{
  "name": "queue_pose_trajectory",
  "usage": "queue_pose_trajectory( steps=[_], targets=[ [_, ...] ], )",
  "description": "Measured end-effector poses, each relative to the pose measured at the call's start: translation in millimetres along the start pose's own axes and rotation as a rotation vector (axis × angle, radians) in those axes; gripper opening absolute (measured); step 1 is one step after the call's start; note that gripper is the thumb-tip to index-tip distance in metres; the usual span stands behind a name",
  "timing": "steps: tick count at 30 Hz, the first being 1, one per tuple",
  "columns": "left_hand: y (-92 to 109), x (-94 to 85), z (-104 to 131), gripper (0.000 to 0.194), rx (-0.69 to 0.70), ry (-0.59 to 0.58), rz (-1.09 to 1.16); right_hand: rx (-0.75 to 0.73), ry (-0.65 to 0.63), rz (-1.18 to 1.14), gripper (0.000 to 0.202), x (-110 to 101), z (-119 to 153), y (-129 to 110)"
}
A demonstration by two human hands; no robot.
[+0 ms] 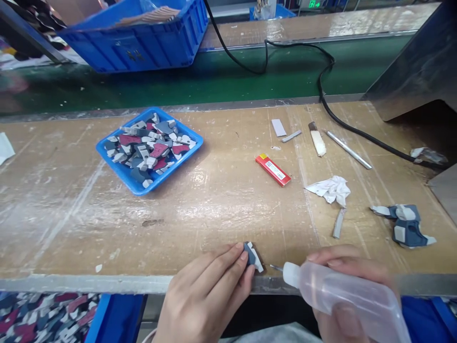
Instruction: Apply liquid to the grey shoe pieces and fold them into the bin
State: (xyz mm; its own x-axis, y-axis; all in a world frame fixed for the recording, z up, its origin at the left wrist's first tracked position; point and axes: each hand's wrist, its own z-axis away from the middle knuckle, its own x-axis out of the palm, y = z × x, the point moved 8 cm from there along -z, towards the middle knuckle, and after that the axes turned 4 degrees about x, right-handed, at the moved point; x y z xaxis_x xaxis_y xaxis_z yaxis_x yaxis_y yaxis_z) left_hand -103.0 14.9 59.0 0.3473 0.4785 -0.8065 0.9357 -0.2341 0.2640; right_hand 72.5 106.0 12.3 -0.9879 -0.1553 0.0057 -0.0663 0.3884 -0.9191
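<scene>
Near the front edge of the table, my left hand point(210, 281) pinches a small dark blue-grey and white moulded piece point(253, 256). Its fingers cover part of that piece. My right hand point(352, 267) is wrapped round a translucent plastic squeeze bottle point(352, 297) with a white cap and a thin metal needle tip. The bottle lies tilted, its needle pointing left, a short way from the right side of the piece. Farther right rest several larger blue-grey and white pieces point(406, 224), grouped together.
A blue tray point(137, 190) of small grey, white and maroon pieces stands left of centre. A red box point(273, 170), crumpled tissue point(331, 189), metal rod point(349, 149) and black cable point(357, 133) lie right. Behind is a blue crate point(143, 50); below left, a bin point(112, 314) of pieces.
</scene>
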Motion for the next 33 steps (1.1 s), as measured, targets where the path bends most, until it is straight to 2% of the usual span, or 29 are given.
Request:
queue_pose_trajectory(
  steps=[4,7,10,16,21,26,33],
  targets=[
    [10,1.6,1,0.009,0.112,-0.019,-0.099,-0.103,0.034,0.015,0.023,8,-3,-12],
    [13,3.3,5,0.009,0.152,0.028,-0.1,-0.029,0.047,0.045,0.018,10,-6,-13],
    [10,5.9,8,0.013,0.132,0.048,-0.056,0.02,0.025,0.058,0.013,15,-12,-18],
    [5,5.5,12,0.016,0.048,0.035,0.0,-0.132,-0.001,0.147,0.013,24,-24,-34],
    [1,6.8,16,0.01,0.04,0.025,0.058,-0.112,-0.065,0.091,0.02,24,-23,-30],
    [-12,6.4,12,0.015,-0.041,0.067,0.164,-0.128,-0.126,0.034,0.026,26,-21,-32],
    [-16,8.0,9,0.016,-0.086,0.116,0.205,-0.028,-0.203,-0.016,0.034,32,-14,-18]
  ],
)
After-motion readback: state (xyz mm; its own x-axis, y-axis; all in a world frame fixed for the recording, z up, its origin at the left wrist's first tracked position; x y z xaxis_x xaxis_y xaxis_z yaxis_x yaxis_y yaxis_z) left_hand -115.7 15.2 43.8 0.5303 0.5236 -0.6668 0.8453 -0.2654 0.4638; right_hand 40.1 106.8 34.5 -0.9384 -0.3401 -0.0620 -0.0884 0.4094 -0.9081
